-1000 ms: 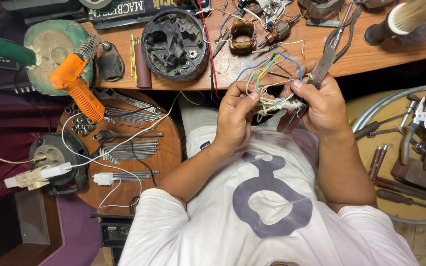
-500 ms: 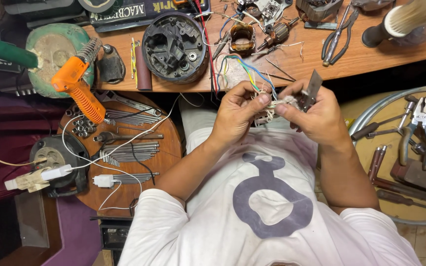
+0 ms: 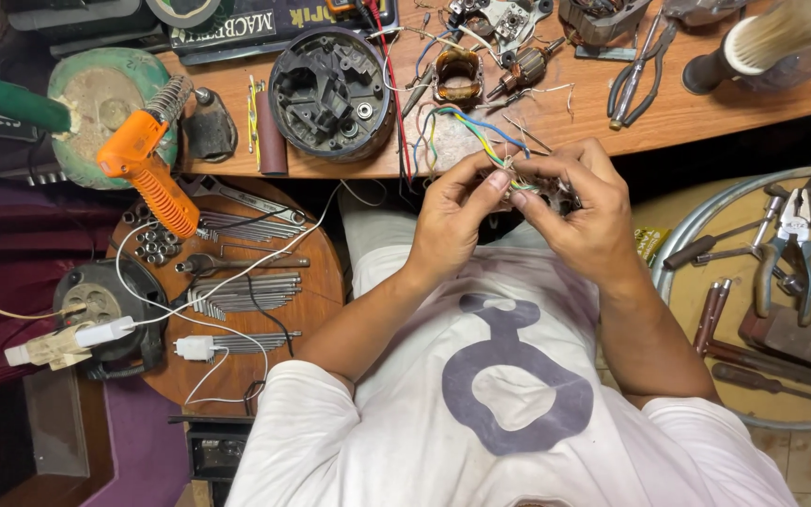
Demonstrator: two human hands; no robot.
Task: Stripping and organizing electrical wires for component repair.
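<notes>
Head camera view, centre of the frame: the left hand (image 3: 451, 221) and right hand (image 3: 582, 208) meet just below the brown wooden bench edge (image 3: 706, 122), both pinching a small bundle of blue, yellow and green insulated wires (image 3: 495, 143) between fingertips. Long-nosed pliers with dark handles (image 3: 638, 70) lie released on the bench at upper right, and an orange plastic soldering gun (image 3: 147, 169) rests at upper left.

Both hands raised together before the chest

Left hand (image 3: 451, 218) and right hand (image 3: 582, 214) close, fingertips nearly meeting, fingers curled in a pinch; bare forearms angled inward from bent elbows, wrists slightly flexed, thumbs turned inward
</notes>
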